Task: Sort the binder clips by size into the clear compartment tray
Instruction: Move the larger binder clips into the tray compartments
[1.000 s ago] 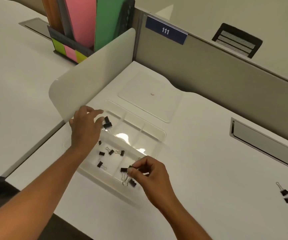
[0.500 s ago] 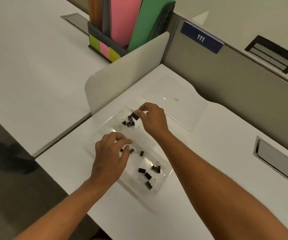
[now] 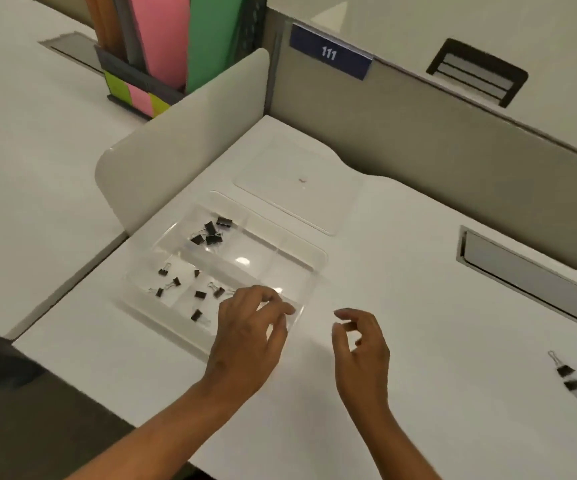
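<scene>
The clear compartment tray (image 3: 309, 252) lies on the white desk. Several larger black binder clips (image 3: 211, 232) sit in its far-left compartment. Several small clips (image 3: 176, 282) are scattered in the near-left compartments. My left hand (image 3: 249, 327) hovers over the tray's near-right corner, fingers loosely spread, holding nothing. My right hand (image 3: 361, 344) is just right of the tray above the desk, fingers loosely curled and empty. Two black clips (image 3: 569, 377) lie on the desk at the far right.
A clear lid (image 3: 297, 185) lies flat behind the tray. A white divider panel (image 3: 183, 150) stands to the left, with a holder of coloured folders (image 3: 172, 46) beyond it. A grey partition wall (image 3: 453, 150) runs along the back, and a cable slot (image 3: 529, 271) is at right.
My right hand let go of a clip in the far-left compartment and pulled back to the right of the tray. My left hand moved to the tray's near-right corner.
</scene>
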